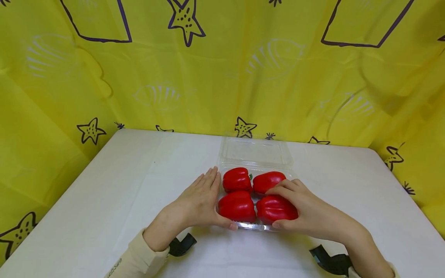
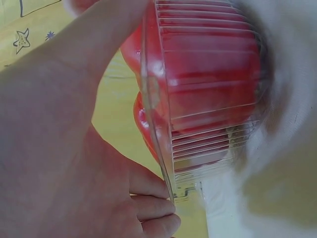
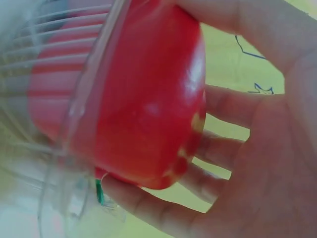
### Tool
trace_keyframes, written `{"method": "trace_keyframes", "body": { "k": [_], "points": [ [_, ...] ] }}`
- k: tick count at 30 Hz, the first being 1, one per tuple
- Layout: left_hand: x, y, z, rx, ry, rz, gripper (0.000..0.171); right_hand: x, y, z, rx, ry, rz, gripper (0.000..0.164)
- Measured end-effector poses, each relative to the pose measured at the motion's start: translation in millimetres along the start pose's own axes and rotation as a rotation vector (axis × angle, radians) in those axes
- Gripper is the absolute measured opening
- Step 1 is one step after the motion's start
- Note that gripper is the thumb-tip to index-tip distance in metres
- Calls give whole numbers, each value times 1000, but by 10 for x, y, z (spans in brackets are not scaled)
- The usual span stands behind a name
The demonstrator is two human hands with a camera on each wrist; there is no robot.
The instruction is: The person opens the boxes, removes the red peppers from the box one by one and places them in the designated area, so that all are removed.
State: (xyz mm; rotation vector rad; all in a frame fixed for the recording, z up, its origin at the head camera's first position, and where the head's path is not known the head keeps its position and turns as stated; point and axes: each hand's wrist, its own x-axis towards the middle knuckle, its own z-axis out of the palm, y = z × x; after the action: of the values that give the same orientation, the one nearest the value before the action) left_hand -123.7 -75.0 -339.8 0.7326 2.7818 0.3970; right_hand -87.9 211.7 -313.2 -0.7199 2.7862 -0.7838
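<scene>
Red glossy bell pepper (image 1: 277, 209) is at front right of ribbed clear-plastic box (image 1: 259, 227), w/ its lower part inside. R hand (image 1: 306, 211) curves fingers + thumb round it; L hand (image 1: 201, 202) is spread wide, straight fingers touching box's left edge, gripping nothing. IMO it is better to press pepper softly, and L hand should support box so it doesn't slide. Inside are also three other red peppers (image 1: 236, 180), 4 pcs. in 2 rows; clear flat lid (image 1: 255, 152) lies open behind
</scene>
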Motion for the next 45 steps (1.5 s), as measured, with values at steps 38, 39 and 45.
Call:
{"method": "trace_keyframes", "body": {
  "k": [38, 39, 45],
  "points": [
    [-10, -5, 11, -4, -1, -4, 134, -152, 35, -327, -4, 150, -20, 52],
    [-13, -6, 11, -3, -1, -3, 134, -157, 46, -334, -10, 163, -26, 53],
    [-17, 3, 4, -5, 0, 0, 133, -172, 93, -365, -48, 249, -51, 54]
  ]
}}
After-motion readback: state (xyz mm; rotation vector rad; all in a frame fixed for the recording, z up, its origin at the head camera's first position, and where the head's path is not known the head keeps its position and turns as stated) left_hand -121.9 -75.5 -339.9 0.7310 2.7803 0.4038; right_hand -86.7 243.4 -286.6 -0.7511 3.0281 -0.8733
